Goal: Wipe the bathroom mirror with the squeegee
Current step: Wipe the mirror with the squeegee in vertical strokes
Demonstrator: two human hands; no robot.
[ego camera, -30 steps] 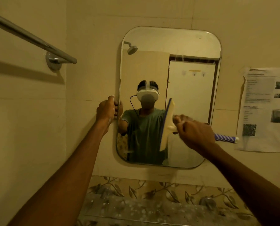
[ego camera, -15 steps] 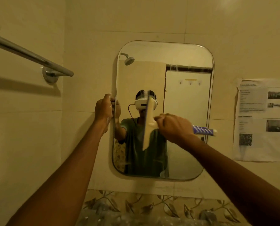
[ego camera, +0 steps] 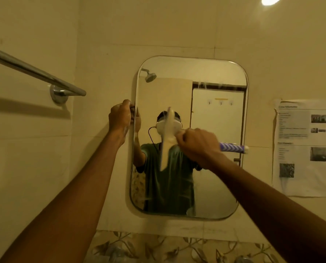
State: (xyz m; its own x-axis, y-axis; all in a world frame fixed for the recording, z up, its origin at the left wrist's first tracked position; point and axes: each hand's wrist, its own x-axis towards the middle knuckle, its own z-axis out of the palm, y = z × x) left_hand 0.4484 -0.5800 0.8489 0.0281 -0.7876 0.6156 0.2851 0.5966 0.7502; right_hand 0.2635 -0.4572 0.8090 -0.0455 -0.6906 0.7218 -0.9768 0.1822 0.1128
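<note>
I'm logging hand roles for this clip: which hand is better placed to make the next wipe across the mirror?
Right. The right hand already holds the squeegee with its blade on the mirror, while the left hand is busy gripping the mirror's left edge.

My arms: both bare, stretched forward and upward, left one nearly straight, right one bent slightly inward. My left hand (ego camera: 120, 116): raised at head height, fingers curled round the mirror (ego camera: 211, 186) edge. My right hand (ego camera: 198, 144): knuckles toward me, fist closed round the squeegee (ego camera: 167, 137) handle, wrist level, a little lower than the left
</note>
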